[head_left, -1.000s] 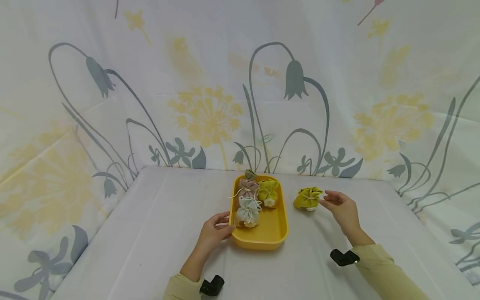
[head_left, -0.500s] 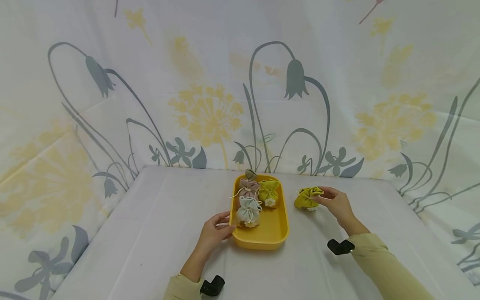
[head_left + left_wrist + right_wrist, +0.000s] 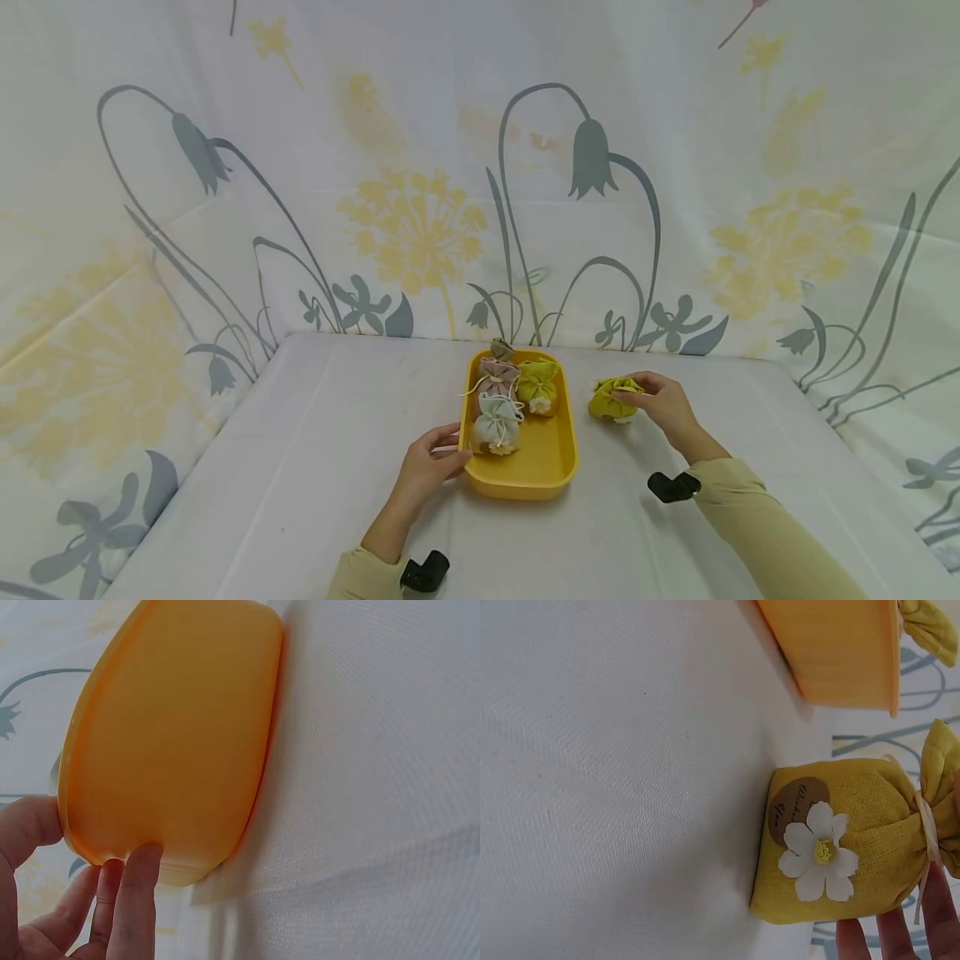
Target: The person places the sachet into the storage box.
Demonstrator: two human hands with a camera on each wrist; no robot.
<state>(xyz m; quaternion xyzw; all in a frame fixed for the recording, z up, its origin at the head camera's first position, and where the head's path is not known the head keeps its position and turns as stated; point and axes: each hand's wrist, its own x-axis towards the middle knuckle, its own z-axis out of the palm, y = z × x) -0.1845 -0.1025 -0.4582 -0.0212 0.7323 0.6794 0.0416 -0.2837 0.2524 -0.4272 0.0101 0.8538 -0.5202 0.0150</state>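
Note:
A small yellow-green drawstring pouch (image 3: 612,406) stands on the table to the right of a yellow plastic bin (image 3: 536,477). My right hand (image 3: 670,412) grips its gathered neck from the right. In the right wrist view the pouch (image 3: 870,847) shows a white fabric flower, a brown round label and a pale tie cord; fingers (image 3: 941,907) lie along its neck and side. My left hand (image 3: 423,468) holds the bin's near left side, thumb at the rim. Seen from the left wrist, fingertips touch the bin's outer wall (image 3: 180,735).
Inside the bin sit a whitish pouch (image 3: 496,431), a pinkish pouch (image 3: 497,380), another yellow-green pouch (image 3: 536,385) and a grey-green one (image 3: 501,350) at the far end. A white cloth covers the table (image 3: 322,433). A flower-printed curtain (image 3: 420,167) rises behind it.
My right hand has moved left onto the loose yellow-green pouch, from its edge to a grip on its neck. The left hand and the bin have stayed put.

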